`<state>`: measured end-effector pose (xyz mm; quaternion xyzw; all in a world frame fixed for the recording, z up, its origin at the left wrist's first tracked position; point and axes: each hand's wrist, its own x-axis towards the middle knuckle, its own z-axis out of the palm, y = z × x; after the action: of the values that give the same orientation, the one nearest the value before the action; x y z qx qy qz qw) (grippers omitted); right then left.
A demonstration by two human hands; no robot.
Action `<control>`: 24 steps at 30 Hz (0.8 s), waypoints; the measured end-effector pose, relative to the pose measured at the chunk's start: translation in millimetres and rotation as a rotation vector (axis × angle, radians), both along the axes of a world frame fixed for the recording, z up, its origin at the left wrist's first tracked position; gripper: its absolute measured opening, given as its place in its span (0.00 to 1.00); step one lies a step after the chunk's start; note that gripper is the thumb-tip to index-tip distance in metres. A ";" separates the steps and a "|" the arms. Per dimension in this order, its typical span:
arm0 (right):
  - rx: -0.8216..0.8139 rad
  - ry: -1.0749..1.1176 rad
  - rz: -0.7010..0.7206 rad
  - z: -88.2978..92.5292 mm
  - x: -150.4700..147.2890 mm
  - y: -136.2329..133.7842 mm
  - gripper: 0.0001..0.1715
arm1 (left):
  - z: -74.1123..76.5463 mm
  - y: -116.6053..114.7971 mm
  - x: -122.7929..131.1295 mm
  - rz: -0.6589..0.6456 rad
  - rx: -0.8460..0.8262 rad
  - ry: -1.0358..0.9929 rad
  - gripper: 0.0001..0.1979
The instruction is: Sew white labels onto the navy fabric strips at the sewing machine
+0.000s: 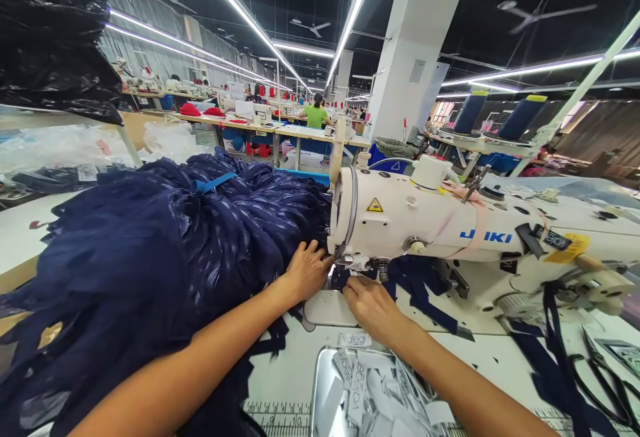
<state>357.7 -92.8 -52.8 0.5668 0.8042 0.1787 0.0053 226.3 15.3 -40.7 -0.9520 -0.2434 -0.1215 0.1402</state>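
Observation:
A white sewing machine (450, 227) stands on the table in front of me. A large heap of dark navy fabric (165, 244) lies to its left. My left hand (306, 270) rests on the fabric's edge right beside the needle area, fingers curled against the cloth. My right hand (367, 304) is just in front of the presser foot, fingers bent down on a navy strip (345, 280) at the needle plate. The needle itself is hidden behind my hands.
A clear tray of white labels (370, 390) sits at the table's front edge. Navy straps (555, 357) trail on the right. Thread cones (520, 117) stand behind the machine. Other workers sit at sewing tables (280, 130) in the background. Black plastic (50, 30) hangs at upper left.

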 end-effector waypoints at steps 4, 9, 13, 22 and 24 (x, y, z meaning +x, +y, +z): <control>-0.004 0.003 -0.034 -0.3 -3.2 1.7 0.10 | 1.2 3.6 1.4 0.003 -0.010 -0.003 0.08; 0.001 0.009 -0.027 1.0 7.1 3.0 0.11 | 0.3 -1.7 3.2 0.024 -0.022 0.020 0.09; 0.079 0.026 0.042 -2.7 28.5 4.6 0.12 | 4.9 -22.8 -9.4 0.037 0.007 0.064 0.10; 0.203 0.152 0.132 -6.2 36.1 5.6 0.08 | 79.9 -4.0 -109.9 0.210 0.199 -0.068 0.11; 0.174 0.142 0.111 -4.8 34.6 4.3 0.09 | 87.3 0.4 -118.1 0.222 0.204 0.044 0.12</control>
<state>392.4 -88.5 -57.6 0.5308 0.8143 0.2073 -0.1106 108.2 15.7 46.5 -0.9024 -0.3304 -0.1086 0.2543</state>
